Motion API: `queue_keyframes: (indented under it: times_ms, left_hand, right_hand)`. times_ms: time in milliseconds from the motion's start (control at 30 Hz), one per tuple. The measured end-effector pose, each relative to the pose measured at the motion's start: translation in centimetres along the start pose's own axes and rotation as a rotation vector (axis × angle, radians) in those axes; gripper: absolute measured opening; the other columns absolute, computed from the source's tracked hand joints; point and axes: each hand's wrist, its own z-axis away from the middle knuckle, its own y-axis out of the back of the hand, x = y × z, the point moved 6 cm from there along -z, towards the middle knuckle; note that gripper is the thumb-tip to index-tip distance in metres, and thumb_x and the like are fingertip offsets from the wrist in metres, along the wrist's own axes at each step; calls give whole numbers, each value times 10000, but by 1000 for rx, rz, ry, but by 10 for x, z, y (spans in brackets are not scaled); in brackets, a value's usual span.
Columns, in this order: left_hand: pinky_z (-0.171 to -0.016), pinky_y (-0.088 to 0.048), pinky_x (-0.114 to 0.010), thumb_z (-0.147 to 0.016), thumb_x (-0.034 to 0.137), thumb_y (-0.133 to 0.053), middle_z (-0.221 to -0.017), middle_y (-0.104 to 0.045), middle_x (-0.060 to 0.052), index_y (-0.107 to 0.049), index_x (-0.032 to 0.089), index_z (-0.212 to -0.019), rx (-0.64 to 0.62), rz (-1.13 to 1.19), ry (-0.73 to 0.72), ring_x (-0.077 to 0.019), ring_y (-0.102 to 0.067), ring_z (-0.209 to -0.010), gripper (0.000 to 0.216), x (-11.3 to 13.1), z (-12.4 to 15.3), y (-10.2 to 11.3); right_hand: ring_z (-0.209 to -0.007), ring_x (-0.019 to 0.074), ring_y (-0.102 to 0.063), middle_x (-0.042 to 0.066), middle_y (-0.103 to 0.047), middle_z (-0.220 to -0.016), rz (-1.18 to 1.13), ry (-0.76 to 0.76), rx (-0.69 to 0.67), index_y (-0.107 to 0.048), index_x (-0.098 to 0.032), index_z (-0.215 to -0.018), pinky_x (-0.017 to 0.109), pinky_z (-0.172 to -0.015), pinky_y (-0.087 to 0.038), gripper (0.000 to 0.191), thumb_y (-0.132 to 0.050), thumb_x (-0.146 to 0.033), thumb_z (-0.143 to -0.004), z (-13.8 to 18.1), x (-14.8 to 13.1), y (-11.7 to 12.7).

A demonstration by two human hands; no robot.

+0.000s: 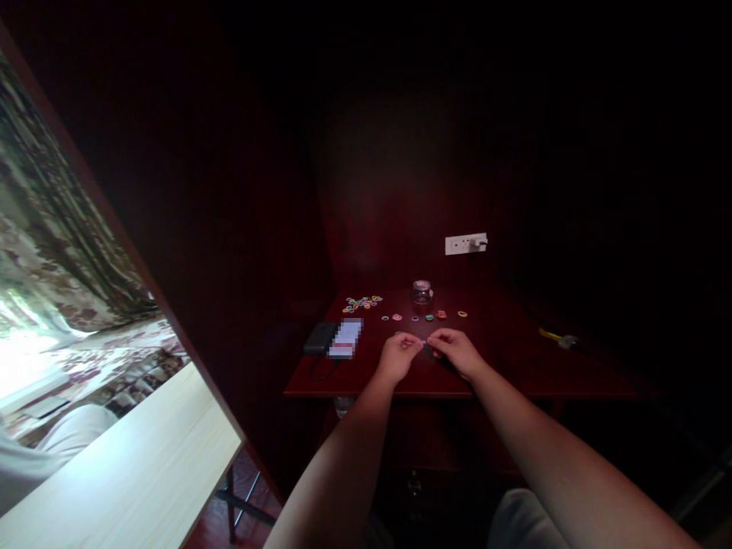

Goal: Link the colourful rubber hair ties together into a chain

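Note:
Over the front part of the dark red desk (366, 380), my left hand (400, 355) and my right hand (456, 351) meet, each with its fingers pinched. Between their fingertips shows a small bluish-purple hair tie (424, 343), mostly covered by the fingers. Just beyond them runs a loose row of small hair ties: a blue one (385, 318), pink ones (396, 317), a purple one (415, 319), a green one (429, 317), red ones (441, 314) and a yellow one (462, 313). A mixed heap of coloured hair ties (361, 304) lies farther back on the left.
Behind the row stands a clear jar (422, 293). A phone (345, 338) and a black box-like device (319, 338) with a cable lie on the left. A yellow-handled tool (557, 338) rests at right. A socket strip (465, 244) is on the back wall.

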Motion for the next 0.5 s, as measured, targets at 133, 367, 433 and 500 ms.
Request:
queue_keyframes:
  times_ms: [133, 367, 433, 500]
  left_hand:
    - [-640, -438, -248, -682, 283, -628, -711, -644, -57, -635, 125, -736, -5, 10, 2, -131, -568, -652, 168, 1, 0, -1]
    - [-636, -429, -250, -682, 311, -627, -704, -641, -53, -639, 127, -732, -20, -15, 7, -134, -565, -647, 192, 3, 1, -2]
    - [-632, -427, -251, -687, 320, -621, -703, -641, -51, -641, 128, -735, -20, -17, 2, -135, -565, -644, 199, 5, 2, -2]
    - [-622, -422, -248, -692, 328, -615, -694, -639, -48, -644, 128, -727, -12, -32, -5, -133, -562, -635, 206, 8, 3, -1]
  right_hand:
    - [-484, 99, -483, -2, -571, -579, -3, -13, 2, -626, -142, -770, 227, -474, -378, 315, -689, -396, -594, 0, 1, 1]
    - [-469, 92, -473, -12, -559, -543, 26, -3, -3, -617, -141, -693, 224, -473, -359, 253, -672, -376, -614, -1, 3, 1]
    - [-467, 94, -473, -13, -561, -539, 34, 0, -1, -616, -145, -679, 227, -477, -360, 260, -676, -386, -604, -1, 3, 1]
    - [-469, 96, -475, -13, -561, -537, 42, 2, -5, -614, -146, -668, 229, -481, -361, 267, -679, -395, -597, -1, 2, 1]
